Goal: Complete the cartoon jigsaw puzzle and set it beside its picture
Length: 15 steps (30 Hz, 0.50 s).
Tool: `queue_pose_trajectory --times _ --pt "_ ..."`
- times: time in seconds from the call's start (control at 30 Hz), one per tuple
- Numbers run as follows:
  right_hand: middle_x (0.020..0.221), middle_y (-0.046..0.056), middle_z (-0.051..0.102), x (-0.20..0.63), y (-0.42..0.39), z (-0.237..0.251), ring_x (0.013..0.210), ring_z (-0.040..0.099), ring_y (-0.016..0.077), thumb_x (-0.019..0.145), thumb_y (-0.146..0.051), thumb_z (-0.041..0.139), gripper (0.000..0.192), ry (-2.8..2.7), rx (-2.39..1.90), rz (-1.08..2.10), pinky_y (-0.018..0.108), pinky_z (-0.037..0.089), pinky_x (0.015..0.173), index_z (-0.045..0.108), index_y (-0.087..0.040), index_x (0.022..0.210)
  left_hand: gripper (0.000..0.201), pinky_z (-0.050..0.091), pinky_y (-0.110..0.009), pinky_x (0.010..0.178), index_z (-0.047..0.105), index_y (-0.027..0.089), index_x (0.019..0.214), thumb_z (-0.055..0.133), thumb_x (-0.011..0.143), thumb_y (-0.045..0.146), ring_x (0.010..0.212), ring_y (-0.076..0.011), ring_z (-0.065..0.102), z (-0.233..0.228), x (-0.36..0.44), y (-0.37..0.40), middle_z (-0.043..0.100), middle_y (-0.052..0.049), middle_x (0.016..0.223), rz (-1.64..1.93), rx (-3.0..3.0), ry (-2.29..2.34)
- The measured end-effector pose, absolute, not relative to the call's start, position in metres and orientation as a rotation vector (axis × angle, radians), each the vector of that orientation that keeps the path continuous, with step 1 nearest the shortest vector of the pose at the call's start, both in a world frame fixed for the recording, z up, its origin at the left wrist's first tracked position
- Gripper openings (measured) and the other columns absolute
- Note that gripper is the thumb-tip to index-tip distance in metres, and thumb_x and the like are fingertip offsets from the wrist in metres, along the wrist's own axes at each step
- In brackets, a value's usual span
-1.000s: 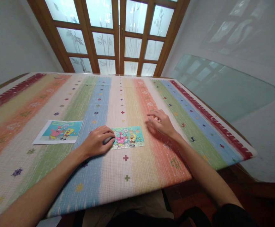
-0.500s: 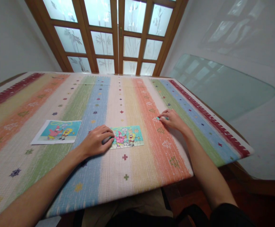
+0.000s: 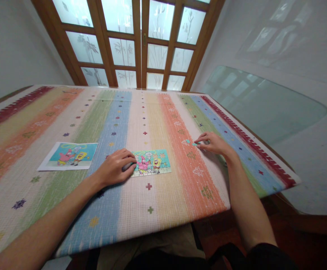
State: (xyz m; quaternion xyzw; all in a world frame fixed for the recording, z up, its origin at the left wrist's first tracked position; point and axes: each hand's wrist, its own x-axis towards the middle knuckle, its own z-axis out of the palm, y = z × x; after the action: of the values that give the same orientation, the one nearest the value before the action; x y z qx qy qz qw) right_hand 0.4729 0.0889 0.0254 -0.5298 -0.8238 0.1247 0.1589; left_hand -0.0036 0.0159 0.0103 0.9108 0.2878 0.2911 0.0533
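A partly assembled jigsaw puzzle (image 3: 152,165) with cartoon figures lies flat on the cloth, with gaps showing in its upper part. My left hand (image 3: 119,165) rests at its left edge, thumb and fingers curled onto that side and covering it. To the right, my right hand (image 3: 215,144) is closed in a pinch on a small teal puzzle piece (image 3: 195,144) at the fingertips, low over the cloth. Just left of those fingertips another teal piece (image 3: 188,141) lies on the orange stripe. What the right palm may cover is hidden.
A printed reference picture (image 3: 72,156) on white paper lies left of my left hand. The striped tablecloth (image 3: 157,202) covers the table, whose front edge is close to my body. Beyond the far edge stand wooden doors (image 3: 137,56) with frosted panes; a white wall is at right.
My right hand has moved slightly right, away from the puzzle. One teal piece now shows apart on the cloth where its fingertips were. My left hand and the puzzle stay in place.
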Motion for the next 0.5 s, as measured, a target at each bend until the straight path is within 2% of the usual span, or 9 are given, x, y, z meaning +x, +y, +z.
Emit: queue_pose_trajectory --times 0.2,0.37,0.43,0.5 --pt "0.095 0.009 0.070 0.467 0.088 0.027 0.080 0.061 0.0231 0.082 -0.037 0.079 0.014 -2.304 -1.517 0.440 0.036 0.048 0.074 0.082 -0.024 0.087 0.017 0.057 -0.037 0.081 0.074 0.019 0.096 0.057 0.099 0.022 0.089 -0.0210 0.068 0.011 -0.003 0.016 0.074 -0.007 0.096 0.906 2.772 0.856" --pt "0.071 0.005 0.066 0.451 0.083 0.030 0.066 0.057 0.0194 0.081 -0.053 0.079 0.034 -2.168 -1.535 0.618 0.031 0.043 0.063 0.073 -0.020 0.076 0.018 0.057 -0.037 0.080 0.074 0.020 0.096 0.057 0.099 0.022 0.088 -0.0211 0.068 0.011 -0.003 0.016 0.074 -0.007 0.095 0.892 2.763 0.863" --pt "0.069 0.003 0.065 0.439 0.080 0.032 0.062 0.055 0.0175 0.080 -0.058 0.079 0.039 -2.087 -1.459 0.702 0.030 0.042 0.059 0.072 -0.020 0.081 0.018 0.057 -0.037 0.080 0.074 0.020 0.097 0.057 0.099 0.022 0.088 -0.0212 0.068 0.011 -0.003 0.016 0.074 -0.007 0.096 0.893 2.763 0.864" --pt "0.075 0.003 0.067 0.423 0.077 0.034 0.062 0.056 0.0166 0.081 -0.059 0.078 0.043 -2.017 -1.338 0.789 0.029 0.042 0.057 0.073 -0.019 0.098 0.018 0.057 -0.038 0.080 0.074 0.020 0.097 0.057 0.098 0.022 0.089 -0.0214 0.068 0.010 -0.003 0.016 0.074 -0.007 0.096 0.891 2.760 0.867"
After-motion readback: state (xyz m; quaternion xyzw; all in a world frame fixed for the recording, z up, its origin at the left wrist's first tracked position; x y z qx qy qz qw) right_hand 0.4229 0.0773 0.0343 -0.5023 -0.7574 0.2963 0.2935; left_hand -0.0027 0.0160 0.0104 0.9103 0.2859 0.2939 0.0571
